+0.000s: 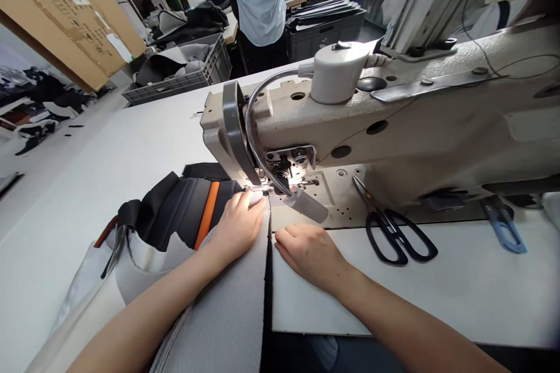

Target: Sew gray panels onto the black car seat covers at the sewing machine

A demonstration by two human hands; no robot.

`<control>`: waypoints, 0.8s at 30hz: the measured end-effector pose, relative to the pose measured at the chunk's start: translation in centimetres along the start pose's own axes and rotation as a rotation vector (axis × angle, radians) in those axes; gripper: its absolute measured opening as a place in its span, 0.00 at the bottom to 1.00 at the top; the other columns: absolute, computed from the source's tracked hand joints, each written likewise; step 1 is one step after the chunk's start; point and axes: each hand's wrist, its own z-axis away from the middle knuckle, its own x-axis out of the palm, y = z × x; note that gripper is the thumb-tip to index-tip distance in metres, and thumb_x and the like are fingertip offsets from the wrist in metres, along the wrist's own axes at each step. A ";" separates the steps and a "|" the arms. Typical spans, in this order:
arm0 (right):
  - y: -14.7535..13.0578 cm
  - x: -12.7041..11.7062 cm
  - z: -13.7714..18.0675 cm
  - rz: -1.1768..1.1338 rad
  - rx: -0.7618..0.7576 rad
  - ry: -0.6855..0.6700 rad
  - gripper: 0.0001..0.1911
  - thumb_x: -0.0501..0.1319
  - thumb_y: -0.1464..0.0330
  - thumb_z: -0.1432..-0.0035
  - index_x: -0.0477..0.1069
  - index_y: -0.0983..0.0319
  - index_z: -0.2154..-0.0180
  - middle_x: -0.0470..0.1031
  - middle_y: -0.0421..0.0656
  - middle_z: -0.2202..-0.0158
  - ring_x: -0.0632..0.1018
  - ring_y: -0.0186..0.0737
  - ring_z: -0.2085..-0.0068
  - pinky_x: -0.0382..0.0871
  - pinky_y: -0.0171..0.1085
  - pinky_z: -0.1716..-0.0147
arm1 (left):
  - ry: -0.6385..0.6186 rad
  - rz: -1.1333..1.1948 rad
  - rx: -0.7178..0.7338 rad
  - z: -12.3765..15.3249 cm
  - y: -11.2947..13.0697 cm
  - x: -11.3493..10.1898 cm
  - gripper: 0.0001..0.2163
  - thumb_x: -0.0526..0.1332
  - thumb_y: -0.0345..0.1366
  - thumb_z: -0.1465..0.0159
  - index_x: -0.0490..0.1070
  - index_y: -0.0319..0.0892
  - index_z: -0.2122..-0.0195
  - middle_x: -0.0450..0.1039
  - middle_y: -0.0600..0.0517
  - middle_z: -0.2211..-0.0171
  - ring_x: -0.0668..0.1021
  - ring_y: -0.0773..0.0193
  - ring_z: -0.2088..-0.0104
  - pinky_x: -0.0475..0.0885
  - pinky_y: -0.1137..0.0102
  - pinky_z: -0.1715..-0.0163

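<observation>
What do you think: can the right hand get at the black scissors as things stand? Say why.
Probably yes: the right hand lies flat on the table, holding nothing, and the scissors lie to its right with nothing between them.

Sewing machine (394,122) cut off by the right edge, its needle lost in lamp glare, grey fabric (227,315) running off the bottom edge, person at the back (256,0) cropped above the shoulders, print on cardboard boxes (74,17) too small to read, blue tool (507,233) partly tucked under the machine arm.
</observation>
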 end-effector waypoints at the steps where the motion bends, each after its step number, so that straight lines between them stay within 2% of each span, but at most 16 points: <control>1: 0.1 0.0 0.0 -0.004 -0.014 -0.009 0.11 0.56 0.72 0.40 0.62 0.62 0.75 0.64 0.37 0.79 0.63 0.33 0.76 0.47 0.36 0.75 | 0.004 -0.029 -0.005 0.1 0.1 -0.1 0.14 0.49 0.32 0.33 0.70 0.42 0.51 0.67 0.40 0.51 0.68 0.49 0.51 0.70 0.55 0.54; 4: 0.0 0.0 0.1 -0.034 -0.098 -0.054 0.11 0.54 0.72 0.39 0.62 0.62 0.74 0.65 0.38 0.78 0.63 0.33 0.75 0.48 0.36 0.74 | 0.039 -0.121 0.038 1.4 0.7 -0.5 0.16 0.50 0.33 0.34 0.66 0.39 0.46 0.63 0.37 0.45 0.64 0.45 0.44 0.66 0.52 0.50; 7: -0.3 -0.2 0.2 -0.056 -0.223 -0.083 0.11 0.53 0.72 0.39 0.62 0.62 0.74 0.67 0.39 0.76 0.64 0.34 0.74 0.50 0.36 0.73 | 0.070 -0.178 0.104 2.9 1.1 -0.8 0.20 0.50 0.34 0.34 0.62 0.36 0.42 0.57 0.36 0.39 0.62 0.44 0.41 0.63 0.52 0.47; 12: -0.6 -0.3 0.5 -0.061 -0.366 -0.156 0.08 0.54 0.71 0.41 0.62 0.62 0.73 0.68 0.39 0.75 0.66 0.35 0.73 0.51 0.38 0.73 | 0.094 -0.167 0.083 3.2 1.5 -0.8 0.20 0.50 0.33 0.35 0.65 0.33 0.44 0.57 0.33 0.39 0.62 0.43 0.42 0.65 0.51 0.48; 16: -0.7 -0.3 0.7 -0.035 -0.376 -0.167 0.07 0.54 0.71 0.42 0.62 0.62 0.73 0.68 0.39 0.75 0.66 0.35 0.73 0.50 0.38 0.74 | 0.056 -0.086 0.037 2.7 1.7 -0.8 0.17 0.50 0.33 0.35 0.69 0.35 0.48 0.57 0.34 0.40 0.62 0.44 0.41 0.65 0.50 0.47; 24: -0.6 -0.5 0.4 -0.017 -0.269 -0.148 0.08 0.55 0.73 0.42 0.63 0.61 0.74 0.67 0.39 0.75 0.64 0.35 0.74 0.50 0.37 0.73 | -0.039 -0.053 -0.037 1.8 0.8 -0.6 0.18 0.50 0.32 0.34 0.66 0.42 0.44 0.55 0.37 0.39 0.59 0.43 0.40 0.63 0.47 0.46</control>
